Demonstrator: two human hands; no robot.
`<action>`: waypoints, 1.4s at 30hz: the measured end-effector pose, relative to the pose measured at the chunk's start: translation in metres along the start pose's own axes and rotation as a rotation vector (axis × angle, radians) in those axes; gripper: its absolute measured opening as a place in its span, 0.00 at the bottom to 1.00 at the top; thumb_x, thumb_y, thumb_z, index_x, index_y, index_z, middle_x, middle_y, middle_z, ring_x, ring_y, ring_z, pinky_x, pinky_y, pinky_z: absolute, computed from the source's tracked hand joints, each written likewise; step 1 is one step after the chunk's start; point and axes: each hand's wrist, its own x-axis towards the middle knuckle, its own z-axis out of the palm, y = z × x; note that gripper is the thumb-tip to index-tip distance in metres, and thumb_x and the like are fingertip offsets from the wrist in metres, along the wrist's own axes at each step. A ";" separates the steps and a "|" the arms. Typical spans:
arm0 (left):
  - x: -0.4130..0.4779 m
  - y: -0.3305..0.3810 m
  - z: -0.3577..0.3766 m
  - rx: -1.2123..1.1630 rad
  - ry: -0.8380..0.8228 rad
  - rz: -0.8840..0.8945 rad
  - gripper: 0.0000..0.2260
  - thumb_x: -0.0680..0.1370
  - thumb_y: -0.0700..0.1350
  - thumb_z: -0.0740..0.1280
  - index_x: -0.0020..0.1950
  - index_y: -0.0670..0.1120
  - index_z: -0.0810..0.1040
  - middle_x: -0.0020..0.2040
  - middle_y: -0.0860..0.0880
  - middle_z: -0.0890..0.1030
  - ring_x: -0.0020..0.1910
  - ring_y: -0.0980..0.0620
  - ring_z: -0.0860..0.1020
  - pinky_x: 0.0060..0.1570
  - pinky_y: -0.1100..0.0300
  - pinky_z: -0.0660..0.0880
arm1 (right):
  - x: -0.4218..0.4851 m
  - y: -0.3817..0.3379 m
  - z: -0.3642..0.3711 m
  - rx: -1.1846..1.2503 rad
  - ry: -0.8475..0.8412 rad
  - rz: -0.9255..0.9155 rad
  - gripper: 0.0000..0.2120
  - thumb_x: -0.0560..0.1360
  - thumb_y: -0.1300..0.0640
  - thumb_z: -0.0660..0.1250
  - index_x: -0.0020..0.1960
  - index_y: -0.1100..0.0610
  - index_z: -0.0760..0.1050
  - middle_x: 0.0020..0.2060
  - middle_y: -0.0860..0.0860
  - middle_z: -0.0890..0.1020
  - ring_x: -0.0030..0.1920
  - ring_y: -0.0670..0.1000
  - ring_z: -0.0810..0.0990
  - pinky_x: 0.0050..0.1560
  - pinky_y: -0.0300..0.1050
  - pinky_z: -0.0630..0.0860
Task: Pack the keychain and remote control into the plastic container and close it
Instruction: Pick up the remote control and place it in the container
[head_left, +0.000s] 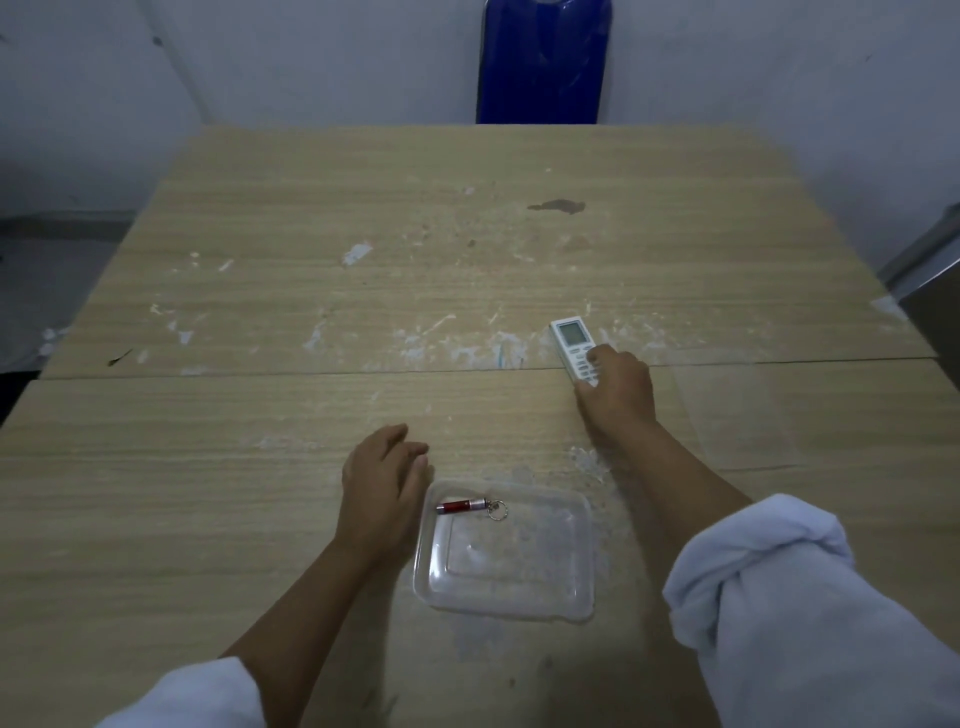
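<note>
The container (506, 553) sits open near the front middle of the wooden surface (311, 218), its clear rim well in from every edge. The keychain (467, 506), a red and silver tube with a ring, lies inside along the container's far wall. The left hand (384, 488) rests just beside the container's left rim, fingers loosely curled and holding nothing. The right hand (618, 389) reaches out to the right of the middle and grasps the near end of the remote (571, 345), thumb on the buttons, the screen end pointing away. The remote lies across a seam in the surface, well apart from the container. A faint clear sheet (737, 410), perhaps the lid, lies flat to the right of that hand. Between the remote and the container the surface is bare. A blue chair back (543, 62) stands beyond the far edge.
</note>
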 end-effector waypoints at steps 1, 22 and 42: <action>0.000 0.001 -0.001 -0.003 -0.004 -0.008 0.20 0.74 0.53 0.56 0.54 0.45 0.82 0.63 0.46 0.77 0.66 0.48 0.71 0.69 0.44 0.65 | -0.003 -0.001 -0.002 0.005 -0.012 -0.001 0.21 0.69 0.58 0.69 0.62 0.58 0.72 0.53 0.63 0.78 0.53 0.64 0.77 0.51 0.51 0.76; -0.076 0.025 -0.029 -0.346 -0.127 -0.333 0.04 0.74 0.41 0.68 0.41 0.48 0.79 0.34 0.53 0.78 0.36 0.55 0.75 0.36 0.68 0.70 | -0.172 -0.005 -0.055 -0.096 -0.453 -0.517 0.21 0.68 0.58 0.71 0.61 0.56 0.75 0.57 0.53 0.80 0.55 0.53 0.77 0.56 0.47 0.74; -0.076 0.028 -0.029 -0.282 -0.125 -0.331 0.06 0.74 0.42 0.67 0.50 0.45 0.80 0.42 0.46 0.81 0.45 0.46 0.80 0.46 0.56 0.75 | -0.178 -0.015 -0.030 -0.220 -0.525 -0.474 0.17 0.70 0.59 0.68 0.59 0.55 0.74 0.57 0.55 0.79 0.56 0.56 0.77 0.56 0.51 0.75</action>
